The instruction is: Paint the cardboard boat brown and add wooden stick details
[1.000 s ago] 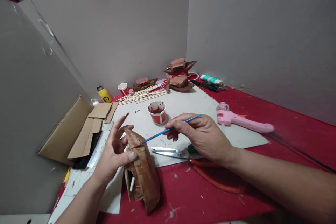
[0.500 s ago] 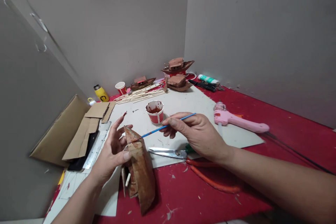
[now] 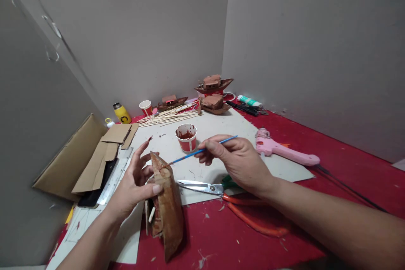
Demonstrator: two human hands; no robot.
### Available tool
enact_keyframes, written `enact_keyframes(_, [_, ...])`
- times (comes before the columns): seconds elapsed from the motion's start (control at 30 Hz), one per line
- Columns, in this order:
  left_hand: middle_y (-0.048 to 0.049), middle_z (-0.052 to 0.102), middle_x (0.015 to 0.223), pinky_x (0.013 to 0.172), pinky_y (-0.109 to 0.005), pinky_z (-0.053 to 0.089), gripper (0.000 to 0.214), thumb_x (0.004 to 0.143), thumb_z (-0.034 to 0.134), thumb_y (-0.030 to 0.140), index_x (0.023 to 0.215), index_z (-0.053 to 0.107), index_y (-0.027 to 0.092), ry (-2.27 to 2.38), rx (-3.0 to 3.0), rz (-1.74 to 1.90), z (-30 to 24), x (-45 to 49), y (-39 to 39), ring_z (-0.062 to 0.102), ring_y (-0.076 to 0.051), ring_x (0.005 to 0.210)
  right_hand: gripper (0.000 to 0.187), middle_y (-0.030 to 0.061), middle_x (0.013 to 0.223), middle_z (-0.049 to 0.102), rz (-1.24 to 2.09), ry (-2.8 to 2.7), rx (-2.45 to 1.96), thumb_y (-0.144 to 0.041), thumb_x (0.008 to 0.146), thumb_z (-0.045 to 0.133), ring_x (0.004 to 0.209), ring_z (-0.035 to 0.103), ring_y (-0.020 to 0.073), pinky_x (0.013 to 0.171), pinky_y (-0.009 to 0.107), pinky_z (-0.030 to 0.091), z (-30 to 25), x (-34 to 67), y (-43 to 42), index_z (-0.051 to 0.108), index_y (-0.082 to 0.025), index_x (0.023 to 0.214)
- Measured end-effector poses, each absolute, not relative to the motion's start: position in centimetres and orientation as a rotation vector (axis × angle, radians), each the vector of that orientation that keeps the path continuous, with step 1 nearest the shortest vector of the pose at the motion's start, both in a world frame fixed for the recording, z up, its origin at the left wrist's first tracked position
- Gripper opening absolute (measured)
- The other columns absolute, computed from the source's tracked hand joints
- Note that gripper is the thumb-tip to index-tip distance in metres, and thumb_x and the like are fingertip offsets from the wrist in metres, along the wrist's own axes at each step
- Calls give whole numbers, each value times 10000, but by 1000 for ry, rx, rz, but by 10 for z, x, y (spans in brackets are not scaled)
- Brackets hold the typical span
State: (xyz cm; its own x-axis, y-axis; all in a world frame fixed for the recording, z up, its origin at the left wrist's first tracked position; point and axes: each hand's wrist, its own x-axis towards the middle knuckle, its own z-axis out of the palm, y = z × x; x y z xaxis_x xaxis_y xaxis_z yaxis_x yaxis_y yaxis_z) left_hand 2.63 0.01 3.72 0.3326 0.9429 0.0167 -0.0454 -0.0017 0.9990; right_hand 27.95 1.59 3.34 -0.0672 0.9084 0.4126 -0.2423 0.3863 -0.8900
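In my left hand (image 3: 136, 185) is a brown model boat (image 3: 172, 211), tipped on its side, with the thumb on the hull and some fingers behind it. A short pale stick pokes out near its cabin side. My right hand (image 3: 237, 160) pinches a blue paintbrush (image 3: 202, 150), whose tip touches the hull near the boat's upper end. Reddish-brown paint coats the hull unevenly. Just beyond stands a red-and-white paper cup (image 3: 186, 138) with brown paint inside. Scissors (image 3: 209, 187) with green and orange handles lie below my right hand.
A pink hot glue gun (image 3: 284, 147) with its cord lies at right. Several more model boats (image 3: 213, 82), thin wooden sticks (image 3: 172, 114), another paper cup (image 3: 145, 106) and a yellow bottle (image 3: 122, 112) stand at the back. Cardboard pieces (image 3: 95, 168) and a clear ruler (image 3: 115, 175) are at left.
The brush tip has moved slightly up and right along the hull, toward the boat's upper end. My left hand still holds the boat, with its thumb slightly farther over the hull.
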Motion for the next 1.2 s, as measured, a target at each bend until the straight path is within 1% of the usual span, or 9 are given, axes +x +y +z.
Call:
enact_keyframes(0.07, [-113,470,1453,917,-392,526,1040,628,859,272,1495,294,378,934,1301,1016,39,27,-1,626,-291,1123,290,48,697,756,991,-1244,-695,-475,830,722,568,670,136,525,241,539,37,284,19,754,-190,787])
enact_keyframes(0.2, [-97,487,1455,981,-411,501,1019,615,838,292,1491,320,348,941,1186,1145,50,28,-4,600,-314,1184,257,30,741,737,728,-1255,-800,-461,860,687,643,687,157,595,275,558,52,298,24,696,-205,837])
enact_keyframes(0.37, [-66,585,1359,1042,-439,465,938,663,784,348,1492,346,342,1006,1099,1215,60,27,-8,586,-330,1226,128,28,753,698,290,-1596,-1002,-317,886,622,713,669,179,701,315,515,68,308,46,632,-206,824])
enact_keyframes(0.5, [-72,645,1259,1023,-444,475,942,662,790,371,1493,346,351,998,1098,1202,58,23,-8,641,-321,1143,131,36,727,705,294,-1878,-1137,-262,844,606,697,632,191,683,321,457,67,302,74,674,-195,755])
enact_keyframes(0.63, [-83,652,1235,959,-471,511,975,683,773,370,1522,277,352,935,1107,1202,54,20,-8,678,-318,1055,126,28,667,713,342,-1962,-1145,-224,784,634,634,613,184,628,306,432,60,288,92,701,-204,678])
enact_keyframes(0.77, [-76,605,1308,1012,-449,483,1039,648,809,343,1527,257,351,897,1093,1224,52,18,-5,632,-309,1151,156,51,745,742,376,-1903,-1105,-284,806,614,693,644,197,670,320,470,53,286,98,716,-190,735])
enact_keyframes(0.97, [-78,577,1345,1054,-453,446,985,655,816,334,1501,313,349,880,1087,1229,50,16,-2,591,-313,1214,298,76,763,739,397,-1716,-1069,-444,840,602,701,663,203,669,347,516,53,306,87,696,-161,831])
enact_keyframes(1.1, [-91,544,1390,1039,-477,451,1003,639,824,347,1502,315,349,893,1080,1225,48,17,-1,566,-336,1239,305,64,724,725,407,-1653,-1071,-472,824,657,688,670,202,670,352,534,55,314,70,690,-169,827])
enact_keyframes(1.2, [-106,500,1433,1048,-501,436,1024,613,839,336,1498,325,343,880,1070,1226,48,19,-2,546,-347,1251,260,45,730,721,454,-1519,-1020,-459,811,708,697,674,200,693,358,547,59,313,56,689,-200,832])
